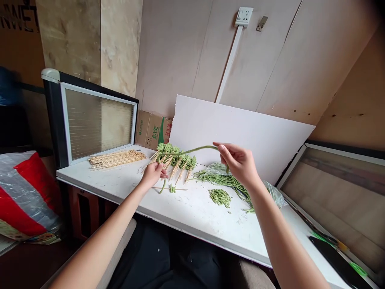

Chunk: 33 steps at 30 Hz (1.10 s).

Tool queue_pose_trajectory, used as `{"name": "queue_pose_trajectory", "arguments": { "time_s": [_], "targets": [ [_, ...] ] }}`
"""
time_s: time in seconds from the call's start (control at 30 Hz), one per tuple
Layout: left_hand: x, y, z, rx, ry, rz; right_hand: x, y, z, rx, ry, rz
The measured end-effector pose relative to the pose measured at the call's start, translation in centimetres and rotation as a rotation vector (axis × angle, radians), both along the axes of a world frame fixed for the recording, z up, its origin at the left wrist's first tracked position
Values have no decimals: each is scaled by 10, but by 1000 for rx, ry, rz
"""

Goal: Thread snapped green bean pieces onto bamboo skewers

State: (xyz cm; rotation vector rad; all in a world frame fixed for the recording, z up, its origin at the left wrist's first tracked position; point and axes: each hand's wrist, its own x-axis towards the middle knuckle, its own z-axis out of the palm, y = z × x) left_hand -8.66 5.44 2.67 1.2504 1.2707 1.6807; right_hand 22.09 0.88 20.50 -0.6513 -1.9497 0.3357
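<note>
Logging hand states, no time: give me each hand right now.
Left hand: closed, holding a long green bean.
Right hand: closed, holding the same bean farther along.

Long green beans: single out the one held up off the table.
The bean arching between the left hand and the right hand; the other long beans lie bunched on the white table.

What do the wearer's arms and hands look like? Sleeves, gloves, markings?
Left hand and right hand are ungloved. Forearms are bare, no sleeves in frame. No watch, bracelet, cables or markings visible.
</note>
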Motion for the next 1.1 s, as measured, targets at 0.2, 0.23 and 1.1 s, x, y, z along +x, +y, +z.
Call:
{"name": "queue_pose_trajectory", "arguments": {
  "time_s": [0.2,0.23,1.1],
  "targets": [
    [-9,2,-12,38,-310,-149,2,6,-48,-348,10,157],
    [-14,1,-10,69,-307,-147,4,8,-55,-385,18,171],
    [-33,-21,-19,-96,858,170,26,35,-167,-463,-23,48]
  ]
}}
